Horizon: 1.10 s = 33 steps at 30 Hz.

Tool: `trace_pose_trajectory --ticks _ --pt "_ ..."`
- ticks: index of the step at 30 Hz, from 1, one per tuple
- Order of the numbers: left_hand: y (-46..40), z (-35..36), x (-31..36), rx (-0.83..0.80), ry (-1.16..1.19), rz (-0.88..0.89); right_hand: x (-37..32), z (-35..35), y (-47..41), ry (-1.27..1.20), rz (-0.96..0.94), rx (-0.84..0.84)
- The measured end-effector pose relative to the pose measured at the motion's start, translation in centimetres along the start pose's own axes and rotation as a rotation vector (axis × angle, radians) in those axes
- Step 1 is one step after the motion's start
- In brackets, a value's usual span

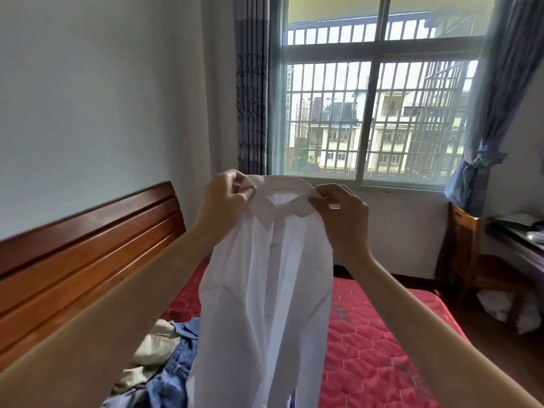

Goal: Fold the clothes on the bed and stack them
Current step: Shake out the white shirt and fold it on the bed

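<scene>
White shirt (265, 284) pinched at collar by left hand (225, 198) and right hand (344, 213)

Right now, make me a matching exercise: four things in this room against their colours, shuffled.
Things:
1. shirt
2. bedcover
3. jeans
4. headboard

Colours:
A. brown wood
B. white
C. blue
D. red

Pairs: 1-B, 2-D, 3-C, 4-A

The left hand and right hand pinch the shirt by its collar.
</scene>
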State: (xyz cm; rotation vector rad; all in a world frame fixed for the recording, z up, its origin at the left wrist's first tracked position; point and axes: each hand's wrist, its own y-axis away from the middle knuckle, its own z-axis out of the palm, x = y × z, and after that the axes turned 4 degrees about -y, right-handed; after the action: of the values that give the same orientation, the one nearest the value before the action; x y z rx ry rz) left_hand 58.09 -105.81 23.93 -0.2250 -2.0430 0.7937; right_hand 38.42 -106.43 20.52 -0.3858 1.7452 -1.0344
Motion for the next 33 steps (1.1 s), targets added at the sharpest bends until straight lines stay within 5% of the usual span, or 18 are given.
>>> trace_pose_trajectory --ticks 5,10,17,24,28,33 --pt "1.4 1.6 0.5 0.036 -0.025 0.037 -1.7 2.8 2.0 0.022 -0.122 -0.026" --pt "2.3 2.1 -0.1 -0.056 0.204 -0.08 -2.9 4.9 3.3 0.004 -0.139 0.02" --pt "1.6 1.0 -1.5 -0.039 0.522 -0.327 -2.6 5.6 3.6 -0.047 -0.256 -0.222" --pt "2.8 1.0 -2.4 -0.154 0.42 -0.148 -1.9 4.3 0.4 0.17 -0.435 -0.352" --pt "3.2 0.8 -2.2 -0.173 0.416 -0.071 -1.7 3.8 -1.7 0.212 -0.375 -0.509" --pt "3.4 0.7 -2.5 -0.147 0.36 0.004 -1.5 3.8 -1.3 0.232 -0.366 -0.437"
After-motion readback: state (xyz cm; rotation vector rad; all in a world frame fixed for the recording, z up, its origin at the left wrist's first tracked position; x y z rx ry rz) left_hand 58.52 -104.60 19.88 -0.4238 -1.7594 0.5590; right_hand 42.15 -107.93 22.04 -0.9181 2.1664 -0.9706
